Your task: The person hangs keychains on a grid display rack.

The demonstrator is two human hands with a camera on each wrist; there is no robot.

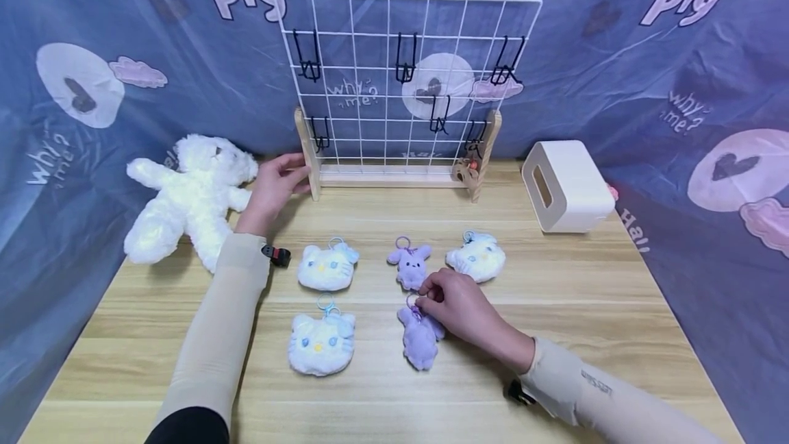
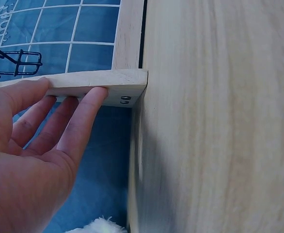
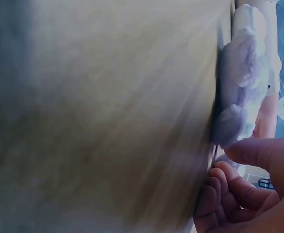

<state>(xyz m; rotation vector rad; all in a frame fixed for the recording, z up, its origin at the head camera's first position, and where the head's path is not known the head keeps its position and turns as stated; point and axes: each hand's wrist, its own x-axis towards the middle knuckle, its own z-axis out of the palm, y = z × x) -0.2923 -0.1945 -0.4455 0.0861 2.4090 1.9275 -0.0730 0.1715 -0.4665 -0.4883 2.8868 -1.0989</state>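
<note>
My left hand touches the left wooden post of a white wire grid rack; in the left wrist view its fingertips rest against the post's side and edge. My right hand pinches the ring end of the nearer purple plush keychain, which lies on the table with no face showing. Behind it, close to my fingers, a second purple plush keychain lies face up. White cat-face plush keychains lie at front left, back left and back right.
Several black hooks hang on the grid. A white plush bear leans at the left, by my left forearm. A white box with a slot stands at the back right. A printed blue cloth encloses the wooden table.
</note>
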